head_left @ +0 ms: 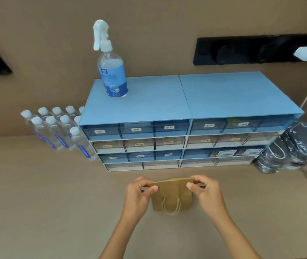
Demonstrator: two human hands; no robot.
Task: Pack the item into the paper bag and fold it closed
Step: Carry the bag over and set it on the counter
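A small brown paper bag (171, 191) with twisted paper handles stands on the brown table in front of me. Its top edge is pressed flat and bent toward me, and one handle loop hangs down its near face. My left hand (139, 193) pinches the top left corner of the bag. My right hand (205, 191) pinches the top right corner. The bag's contents are hidden from view.
A blue drawer cabinet (186, 101) stands just behind the bag, with a spray bottle (111, 71) on top. Several small clear bottles (59, 128) cluster at its left. A stack of dark packets (294, 148) lies at its right, under a black wall socket strip (251, 50).
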